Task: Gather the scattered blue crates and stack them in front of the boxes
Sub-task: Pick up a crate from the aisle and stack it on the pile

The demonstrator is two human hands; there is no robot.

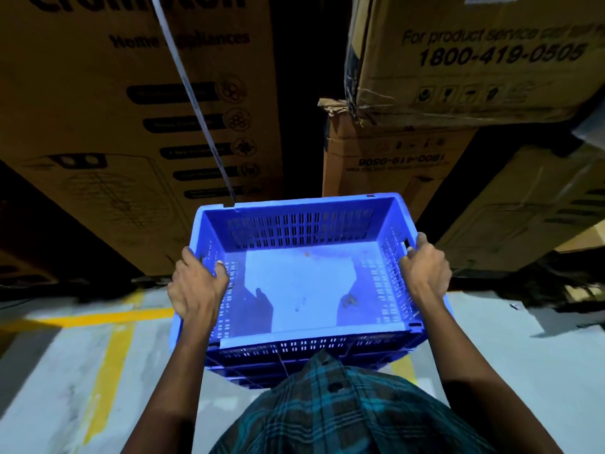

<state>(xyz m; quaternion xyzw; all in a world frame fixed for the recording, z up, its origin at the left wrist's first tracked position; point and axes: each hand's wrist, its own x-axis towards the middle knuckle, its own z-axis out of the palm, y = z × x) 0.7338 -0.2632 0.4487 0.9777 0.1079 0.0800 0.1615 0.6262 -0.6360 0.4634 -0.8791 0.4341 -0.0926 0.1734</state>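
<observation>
1. Cardboard boxes (474, 54) fill the top half of your view: big one w/ "Home Appliances" print at left, two stacked at right w/ a phone no. printed, upper one torn at its corner. Dark gap btwn the left & right stacks.
2. Floor (49, 371) is pale grey w/ yellow lines (108, 362) painted on the left side.
3. Blue crate (304, 283) sits in the centre, right in front of the boxes & above the floor, held up btwn your two hands. It's open-topped, rectangular, slotted walls all round, solid pale base w/ a few small orange specks. More blue slotted tiers show beneath its near wall, looks like other crates under it, can't tell how many.
4. Plaid shirt (343, 411) at bottom centre, just below the crate's near edge.
5. Left hand (196, 286) grips the crate's left rim: thumb curled over inside, fingers wrapped outside.
6. Right hand (425, 270) grips the right rim the same way, fingers round the wall by the handle slot.
7. Thin grey strap (193, 99) runs diagonally down the left box to the crate's far left corner.
</observation>
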